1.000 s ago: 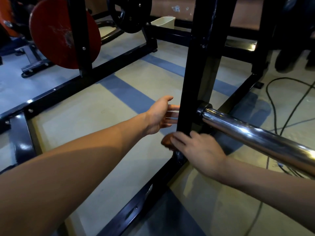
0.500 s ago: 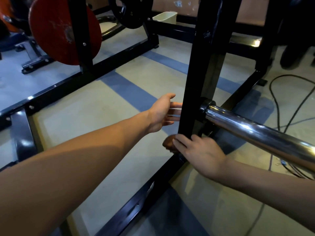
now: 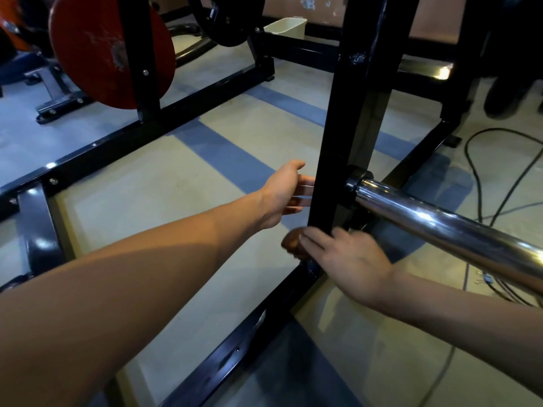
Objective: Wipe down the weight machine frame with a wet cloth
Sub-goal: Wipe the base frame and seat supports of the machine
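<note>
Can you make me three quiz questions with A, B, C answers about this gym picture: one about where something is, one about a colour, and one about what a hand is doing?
1. Where is the cloth?
A. by the post's bottom
B. on the shiny bar
C. in the bin

2. What colour is the big round weight?
A. green
B. red
C. yellow

3. How is the left hand?
A. fist
B. open, holding nothing
C. gripping the bar

Answers: 1 A, the right hand presses it against the post. 2 B, it looks red. 3 B, the fingers are straight.
</note>
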The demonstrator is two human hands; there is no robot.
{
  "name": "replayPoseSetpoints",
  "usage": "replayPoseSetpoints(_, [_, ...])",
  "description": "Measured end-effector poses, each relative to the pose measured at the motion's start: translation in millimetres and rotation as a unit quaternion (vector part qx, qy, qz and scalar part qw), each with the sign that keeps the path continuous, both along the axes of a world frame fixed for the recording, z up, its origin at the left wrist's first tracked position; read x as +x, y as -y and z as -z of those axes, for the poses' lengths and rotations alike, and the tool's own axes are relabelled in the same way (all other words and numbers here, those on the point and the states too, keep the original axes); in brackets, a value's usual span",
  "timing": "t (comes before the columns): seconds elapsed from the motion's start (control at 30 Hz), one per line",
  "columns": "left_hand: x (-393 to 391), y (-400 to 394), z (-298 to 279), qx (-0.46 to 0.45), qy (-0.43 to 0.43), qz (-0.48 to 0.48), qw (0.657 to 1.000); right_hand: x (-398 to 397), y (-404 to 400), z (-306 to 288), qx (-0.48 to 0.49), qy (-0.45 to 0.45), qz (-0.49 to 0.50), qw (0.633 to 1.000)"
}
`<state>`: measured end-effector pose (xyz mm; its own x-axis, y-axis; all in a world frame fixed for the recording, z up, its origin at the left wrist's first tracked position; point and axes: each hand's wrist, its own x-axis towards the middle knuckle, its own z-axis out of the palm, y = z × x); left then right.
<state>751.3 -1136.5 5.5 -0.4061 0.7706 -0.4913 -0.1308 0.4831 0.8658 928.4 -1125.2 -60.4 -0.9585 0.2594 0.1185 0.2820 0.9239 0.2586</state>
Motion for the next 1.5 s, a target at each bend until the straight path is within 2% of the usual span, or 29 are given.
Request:
replayPoseSetpoints(0.1, [-1, 2, 0, -0.002, -0.006, -0.001, 1.0, 0, 16, 26, -0.06, 0.106, -0.028, 0.992])
replayPoseSetpoints(0.13, [0, 2, -1, -0.001, -0.009, 0.0, 1.0, 0, 14, 23, -0.057, 0.11, -0.03, 0.992])
replayPoseSetpoints(0.23, [2, 0, -2, -0.001, -0.005, 0.001, 1.0, -5, -3, -7, 0.021, -0.002, -0.006, 1.0])
replayPoseSetpoints(0.3, [2, 0, -3, 0.002, 0.011, -0.007, 1.0, -7, -14, -22, 0.017, -0.067, 0.008, 0.998])
replayPoseSetpoints(0.37, [2, 0, -3, 0.005, 0.016, -0.006, 1.0, -4, -19, -24, 0.006, -0.089, 0.002, 0.996])
replayPoseSetpoints(0.47, [2, -1, -2, 0.005, -0.005, -0.005, 1.0, 5, -8, -5, 0.012, -0.049, -0.023, 0.998])
replayPoseSetpoints(0.6, [1, -1, -1, -0.003, -0.007, -0.005, 1.0, 5, 16, 22, -0.065, 0.127, -0.036, 0.989])
replayPoseSetpoints(0.63, [1, -1, -1, -0.002, -0.008, -0.006, 1.0, 2, 17, 17, -0.064, 0.13, -0.026, 0.989])
replayPoseSetpoints(0.77, [2, -2, -1, 0.004, 0.003, -0.003, 1.0, -14, -5, -19, 0.014, -0.003, 0.028, 1.0])
replayPoseSetpoints(0.83, [1, -1, -2, 0.01, 0.019, -0.006, 1.0, -15, -10, -26, 0.015, -0.026, 0.032, 0.999])
replayPoseSetpoints(0.93, [-1, -1, 0, 0.005, -0.004, 0.0, 1.0, -10, 3, -11, -0.007, 0.011, 0.011, 1.0])
replayPoseSetpoints(1.03, [-3, -1, 1, -0.001, -0.005, -0.002, 1.0, -5, 24, 19, -0.058, 0.101, -0.009, 0.993])
replayPoseSetpoints(1.1, [-2, 0, 2, 0.001, -0.004, -0.001, 1.0, -5, 27, 15, -0.085, 0.144, 0.01, 0.986])
replayPoseSetpoints(1.23, [-1, 0, 0, 0.003, -0.006, 0.001, 1.0, -16, 9, -31, -0.058, 0.068, 0.075, 0.993])
replayPoseSetpoints(1.33, [-1, 1, -1, 0.013, -0.002, 0.015, 1.0, -18, 0, -45, -0.027, 0.016, 0.086, 0.996])
replayPoseSetpoints(1.4, [-1, 2, -1, 0.012, -0.002, 0.014, 1.0, -15, 7, -33, -0.032, 0.03, 0.072, 0.996])
replayPoseSetpoints(1.5, [-1, 2, -2, 0.001, -0.007, 0.009, 1.0, -10, 20, 11, -0.054, 0.103, 0.024, 0.993])
